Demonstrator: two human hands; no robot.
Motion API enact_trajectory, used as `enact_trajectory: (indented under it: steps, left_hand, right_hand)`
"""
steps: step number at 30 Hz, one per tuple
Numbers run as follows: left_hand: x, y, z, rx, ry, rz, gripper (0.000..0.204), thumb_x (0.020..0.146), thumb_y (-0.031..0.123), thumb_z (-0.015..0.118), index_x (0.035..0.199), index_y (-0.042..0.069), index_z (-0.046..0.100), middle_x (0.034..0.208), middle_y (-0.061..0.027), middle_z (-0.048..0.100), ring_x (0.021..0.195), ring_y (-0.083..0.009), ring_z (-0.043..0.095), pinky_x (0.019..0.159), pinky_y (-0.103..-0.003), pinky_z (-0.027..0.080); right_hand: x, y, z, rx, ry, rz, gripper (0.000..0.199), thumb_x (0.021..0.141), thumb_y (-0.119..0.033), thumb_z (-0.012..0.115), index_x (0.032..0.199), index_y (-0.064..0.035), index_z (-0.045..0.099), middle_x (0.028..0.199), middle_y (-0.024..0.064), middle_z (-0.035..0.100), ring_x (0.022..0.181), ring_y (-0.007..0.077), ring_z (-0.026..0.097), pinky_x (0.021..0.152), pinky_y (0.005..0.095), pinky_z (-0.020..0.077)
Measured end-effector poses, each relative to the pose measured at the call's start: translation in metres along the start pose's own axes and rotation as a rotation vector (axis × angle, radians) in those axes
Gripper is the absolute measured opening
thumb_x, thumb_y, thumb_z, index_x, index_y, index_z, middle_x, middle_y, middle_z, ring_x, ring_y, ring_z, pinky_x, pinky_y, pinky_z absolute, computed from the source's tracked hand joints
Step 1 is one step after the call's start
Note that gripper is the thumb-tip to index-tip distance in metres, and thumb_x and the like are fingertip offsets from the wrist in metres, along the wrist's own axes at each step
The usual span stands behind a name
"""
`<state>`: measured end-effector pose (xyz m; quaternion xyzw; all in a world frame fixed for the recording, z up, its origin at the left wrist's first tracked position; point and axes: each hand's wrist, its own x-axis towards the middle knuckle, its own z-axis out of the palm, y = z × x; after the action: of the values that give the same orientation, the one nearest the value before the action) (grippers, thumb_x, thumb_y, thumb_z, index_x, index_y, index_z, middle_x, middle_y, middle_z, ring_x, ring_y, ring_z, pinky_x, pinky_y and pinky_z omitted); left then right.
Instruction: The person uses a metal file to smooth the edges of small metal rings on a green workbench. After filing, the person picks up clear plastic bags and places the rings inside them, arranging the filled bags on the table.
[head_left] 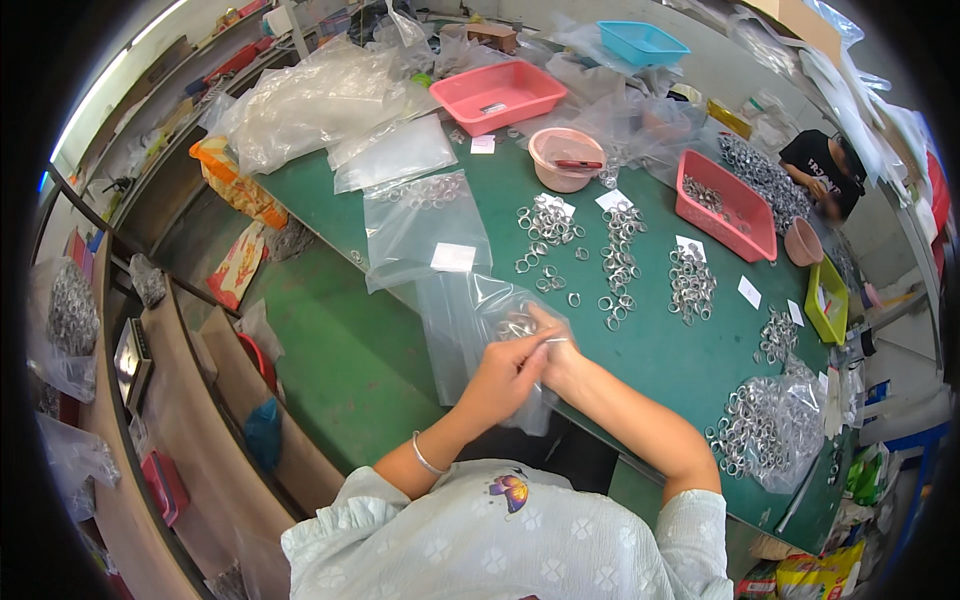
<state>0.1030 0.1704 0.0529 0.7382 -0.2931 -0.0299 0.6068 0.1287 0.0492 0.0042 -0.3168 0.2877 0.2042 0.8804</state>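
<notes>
At the table's near edge, my left hand (505, 378) and my right hand (558, 358) meet over a clear plastic bag (453, 335). Both hands are closed on the bag, the left with thumb and fingers pinched close to the right palm. A small cluster of metal rings (516, 325) shows through the plastic beside my right fingers. Some fingertips are hidden behind the film. A thin white strip (556, 340) shows between the hands; its kind is unclear. Just beyond lies another clear bag (400, 240) with a white paper slip (454, 257) on it and rings at its far end.
Ring piles (692, 285) with paper slips lie across the green table (640, 375). Behind them stand a pink basin (567, 178), red trays (500, 95) and a blue tray (643, 44). A bagged ring heap (770, 430) sits at right. Another person (825, 170) is at the far right.
</notes>
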Motion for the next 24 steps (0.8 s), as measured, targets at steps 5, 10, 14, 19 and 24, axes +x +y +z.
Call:
enact_trajectory:
  steps: [5,10,14,19,24]
  left_hand:
    - [0.013,0.013,-0.031,-0.497,0.175,-0.232,0.027,0.094,0.013,0.046,0.113,-0.001,0.059,0.058,0.0098,0.039,0.047,0.0011,0.032,0.039,-0.016,0.024]
    - [0.017,0.007,-0.059,-0.617,0.284,-0.228,0.029,0.094,0.013,0.045,0.115,-0.003,0.057,0.058,0.0073,0.038,0.045,-0.0006,0.030,0.038,-0.017,0.026]
    - [0.021,0.006,-0.057,-0.696,0.296,-0.227,0.029,0.094,0.012,0.045,0.116,-0.004,0.056,0.057,0.0067,0.036,0.045,-0.0012,0.029,0.038,-0.017,0.026]
    - [0.021,0.008,-0.057,-0.699,0.323,-0.227,0.029,0.094,0.011,0.045,0.116,-0.004,0.056,0.057,0.0068,0.036,0.044,-0.0010,0.028,0.037,-0.017,0.025]
    - [0.016,0.008,-0.057,-0.666,0.389,-0.248,0.029,0.094,0.011,0.046,0.115,-0.006,0.055,0.056,0.0068,0.036,0.043,-0.0011,0.029,0.037,-0.017,0.025]
  right_hand:
    - [-0.021,-0.015,0.034,-0.858,-0.141,-0.158,0.044,0.095,-0.024,0.041,0.134,-0.0033,0.035,0.124,0.0184,0.048,0.112,0.0256,0.048,0.098,0.0413,0.0367]
    - [-0.056,-0.055,0.022,-1.347,-0.456,-0.807,0.031,0.091,-0.010,0.046,0.117,0.0051,0.052,0.118,0.0147,0.057,0.110,0.0247,0.053,0.097,0.0350,0.0393]
    - [-0.040,-0.081,-0.040,-0.522,-0.561,-0.815,0.029,0.086,-0.009,0.056,0.112,0.0019,0.057,0.108,0.0111,0.062,0.099,0.0201,0.059,0.090,0.0335,0.0440]
    - [0.046,-0.047,-0.089,-1.537,0.332,-1.171,0.082,0.069,-0.033,0.073,0.137,-0.0071,0.034,0.136,0.0235,0.035,0.129,0.0394,0.028,0.106,0.0474,0.0237]
    - [0.087,-0.046,-0.034,-1.740,0.484,-1.238,0.093,0.065,-0.047,0.073,0.141,-0.0179,0.027,0.141,0.0218,0.027,0.131,0.0473,0.017,0.106,0.0565,0.0149]
